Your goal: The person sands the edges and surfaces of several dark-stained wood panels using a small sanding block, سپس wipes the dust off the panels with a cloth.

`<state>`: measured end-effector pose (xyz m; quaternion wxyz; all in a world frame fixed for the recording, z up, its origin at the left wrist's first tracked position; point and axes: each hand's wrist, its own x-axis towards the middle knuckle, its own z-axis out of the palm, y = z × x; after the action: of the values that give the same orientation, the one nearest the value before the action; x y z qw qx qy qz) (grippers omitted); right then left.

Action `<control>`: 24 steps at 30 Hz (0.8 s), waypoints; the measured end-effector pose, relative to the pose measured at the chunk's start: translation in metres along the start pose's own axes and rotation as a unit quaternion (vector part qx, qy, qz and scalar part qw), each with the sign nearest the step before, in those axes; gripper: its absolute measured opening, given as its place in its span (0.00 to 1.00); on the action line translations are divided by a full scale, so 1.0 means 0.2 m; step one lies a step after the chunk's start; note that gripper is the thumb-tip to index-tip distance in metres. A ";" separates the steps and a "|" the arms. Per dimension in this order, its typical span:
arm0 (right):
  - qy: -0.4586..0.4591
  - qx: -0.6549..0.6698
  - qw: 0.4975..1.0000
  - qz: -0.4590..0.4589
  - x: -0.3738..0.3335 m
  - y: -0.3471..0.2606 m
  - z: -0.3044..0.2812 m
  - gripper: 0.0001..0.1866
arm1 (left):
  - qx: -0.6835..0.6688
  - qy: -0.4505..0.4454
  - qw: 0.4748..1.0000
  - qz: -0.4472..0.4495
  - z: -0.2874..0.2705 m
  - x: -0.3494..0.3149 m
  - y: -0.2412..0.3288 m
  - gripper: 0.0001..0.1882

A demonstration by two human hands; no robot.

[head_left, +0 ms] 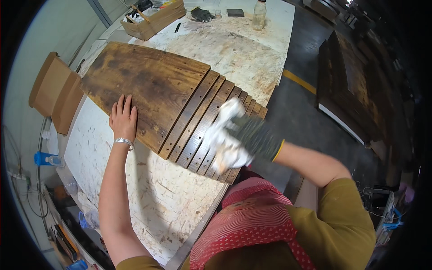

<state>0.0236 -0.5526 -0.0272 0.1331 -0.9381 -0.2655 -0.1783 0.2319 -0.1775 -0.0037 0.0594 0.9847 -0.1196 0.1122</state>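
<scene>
Several dark-stained wooden boards (pixel 144 83) lie overlapped in a stepped fan on the worktable, with small holes along their exposed edges. My bare left hand (pixel 123 118) rests flat on the top board near its left edge, fingers stretched out; a silvery band circles that wrist. In a dark glove with a yellow cuff, my right hand (pixel 249 135) is closed on a bunched white cloth (pixel 225 139). The cloth lies over the stepped ends of the boards and is smeared by motion. It hides parts of the lower boards, and my right fingertips are mostly out of sight.
Stains cover the white worktable (pixel 171 202). At its far side stand a wooden box (pixel 155 22) of odds and ends, a dark glove (pixel 202 15) and a glass bottle (pixel 259 15). An open cardboard box (pixel 56 92) sits left; stacked dark panels (pixel 346 90) stand right.
</scene>
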 end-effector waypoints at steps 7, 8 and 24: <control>-0.157 -0.172 0.957 0.174 0.19 0.65 -0.35 0.23 | 0.014 -0.015 1.000 -0.002 -0.01 0.00 0.01 0.26; -0.151 -0.149 0.955 0.208 0.22 0.60 -0.40 0.24 | 0.009 -0.005 1.000 -0.007 -0.01 0.00 0.01 0.26; -0.174 -0.052 0.982 -0.060 0.19 0.18 -0.20 0.14 | -0.003 -0.008 1.000 -0.005 -0.02 -0.01 0.02 0.27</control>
<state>0.0629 -0.5784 0.0189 0.0250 -0.9428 -0.3306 -0.0333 0.2274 -0.1804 -0.0008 0.0624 0.9859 -0.1156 0.1040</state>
